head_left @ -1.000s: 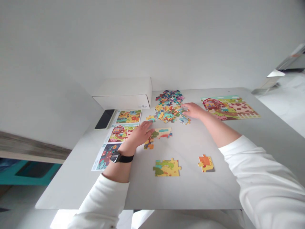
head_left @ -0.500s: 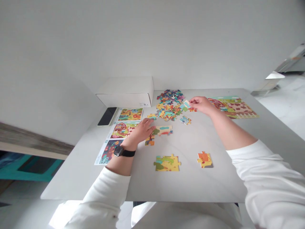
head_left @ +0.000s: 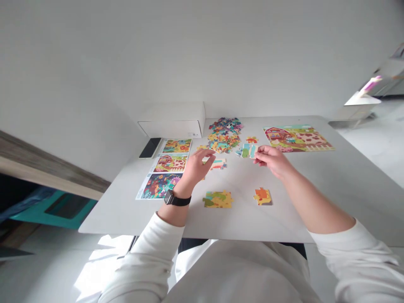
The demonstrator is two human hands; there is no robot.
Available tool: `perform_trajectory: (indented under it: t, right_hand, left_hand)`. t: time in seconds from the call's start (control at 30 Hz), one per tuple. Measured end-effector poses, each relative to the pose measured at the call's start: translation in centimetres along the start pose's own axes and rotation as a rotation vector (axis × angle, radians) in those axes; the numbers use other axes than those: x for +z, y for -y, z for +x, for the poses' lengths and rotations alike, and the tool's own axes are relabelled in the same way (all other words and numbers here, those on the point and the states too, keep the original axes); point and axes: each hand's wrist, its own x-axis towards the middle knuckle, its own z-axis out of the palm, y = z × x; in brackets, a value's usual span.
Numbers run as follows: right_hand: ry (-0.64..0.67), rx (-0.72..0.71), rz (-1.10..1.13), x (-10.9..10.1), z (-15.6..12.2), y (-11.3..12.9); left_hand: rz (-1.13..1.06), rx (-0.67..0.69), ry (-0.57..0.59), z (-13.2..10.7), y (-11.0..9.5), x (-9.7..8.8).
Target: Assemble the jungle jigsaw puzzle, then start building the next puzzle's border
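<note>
The right hand pinches a teal jigsaw piece between thumb and fingers, beside the loose heap of pieces near the far edge of the desk; the left hand hovers, fingers spread, over a joined puzzle section; one careless brush could knock it apart.

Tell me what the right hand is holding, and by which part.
The right hand pinches a pale blue jigsaw piece by its right edge, between thumb and fingertips.

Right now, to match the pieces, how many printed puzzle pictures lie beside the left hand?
3, in a line: the yellow animal scene farthest, the red barn farm scene in the middle, and the dark flowery scene nearest. None looks hidden.
</note>
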Motion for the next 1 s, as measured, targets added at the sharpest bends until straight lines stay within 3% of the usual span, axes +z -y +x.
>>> perform_trajectory:
  t: [0.2, 0.37, 0.53, 1.0]
  right_hand:
    - [0.023, -0.003, 0.002, 1.1, -0.3, -1.9]
    - [0.098, -0.054, -0.062, 2.5, -0.9, -2.6]
    - [0.168, -0.083, -0.121, 3.7, -1.6, -3.1]
    - [0.163, -0.086, -0.117, 4.0, -1.9, -3.7]
  left_hand:
    - [-0.29, -0.238, -0.047, -0.4, -0.3, 2.1]
    - [-0.356, -0.243, 0.102, -0.7, -0.9, 3.8]
    - [-0.325, -0.26, 0.226, -1.2, -1.9, 4.1]
    - [-0.242, -0.24, 0.276, -1.4, -1.7, 4.7]
